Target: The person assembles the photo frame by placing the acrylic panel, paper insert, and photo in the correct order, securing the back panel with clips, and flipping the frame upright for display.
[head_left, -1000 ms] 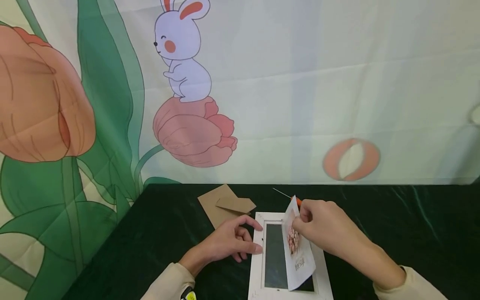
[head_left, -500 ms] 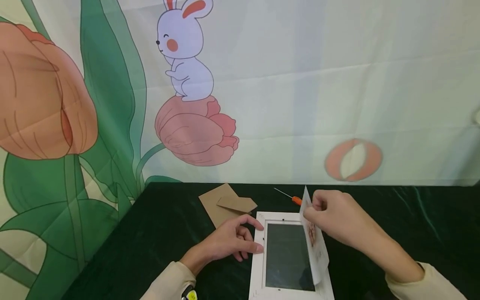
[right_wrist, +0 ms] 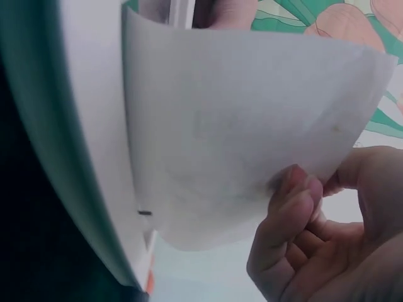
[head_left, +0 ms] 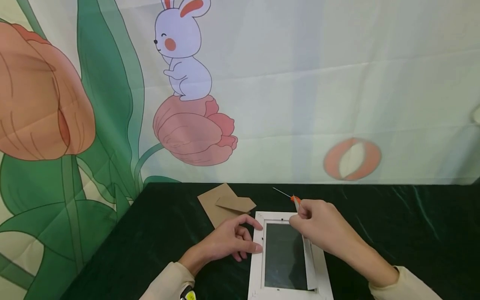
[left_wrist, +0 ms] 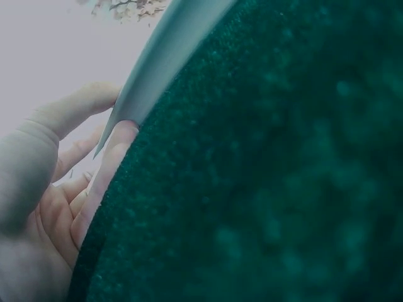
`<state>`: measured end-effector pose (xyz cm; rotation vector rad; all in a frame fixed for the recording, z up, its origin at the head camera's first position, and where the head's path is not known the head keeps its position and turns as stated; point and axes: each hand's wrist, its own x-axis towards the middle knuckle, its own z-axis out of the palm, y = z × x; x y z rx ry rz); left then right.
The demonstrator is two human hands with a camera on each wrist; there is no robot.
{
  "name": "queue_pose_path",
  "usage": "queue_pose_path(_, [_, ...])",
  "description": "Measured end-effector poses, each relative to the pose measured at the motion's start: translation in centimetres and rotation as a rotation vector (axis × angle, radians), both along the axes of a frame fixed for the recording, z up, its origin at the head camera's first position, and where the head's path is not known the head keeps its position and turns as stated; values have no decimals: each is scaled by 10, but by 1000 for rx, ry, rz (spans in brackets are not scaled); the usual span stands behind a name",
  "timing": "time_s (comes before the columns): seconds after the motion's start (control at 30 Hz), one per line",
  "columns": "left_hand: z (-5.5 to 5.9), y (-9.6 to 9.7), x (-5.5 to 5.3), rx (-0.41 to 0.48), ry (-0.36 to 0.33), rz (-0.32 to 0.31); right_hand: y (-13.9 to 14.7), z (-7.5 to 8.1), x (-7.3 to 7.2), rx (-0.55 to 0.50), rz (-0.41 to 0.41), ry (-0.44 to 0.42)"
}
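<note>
A white picture frame lies back side up, with a dark pane in its opening. On its left edge my left hand holds the border between thumb and fingers. My right hand pinches a thin printed paper sheet by its margin, above the frame's right side. Bent upward, the sheet has its lower long edge down along the right side of the opening. The right wrist view shows its plain pale face; some of its flower print appears in the left wrist view.
Two brown cardboard pieces, a flat board and a folded one, lie overlapping behind my left hand. A screwdriver with an orange handle lies beyond the frame. Dark green cloth covers the table, and a printed curtain hangs behind.
My right hand swung the sheet to the right, then came back left and lower; the sheet's lower edge now sits at the opening's right side. The left hand stayed put.
</note>
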<state>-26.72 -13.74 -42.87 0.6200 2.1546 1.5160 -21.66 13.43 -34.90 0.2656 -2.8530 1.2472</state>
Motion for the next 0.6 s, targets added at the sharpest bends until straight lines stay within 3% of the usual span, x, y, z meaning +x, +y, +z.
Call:
queue_pose_path(0.3, [2, 0, 0, -7, 0, -2, -5, -8, -3, -180, 65, -54])
queue_pose_path(0.6, [2, 1, 0, -9, -14, 4, -10, -17, -5, -195, 55, -125])
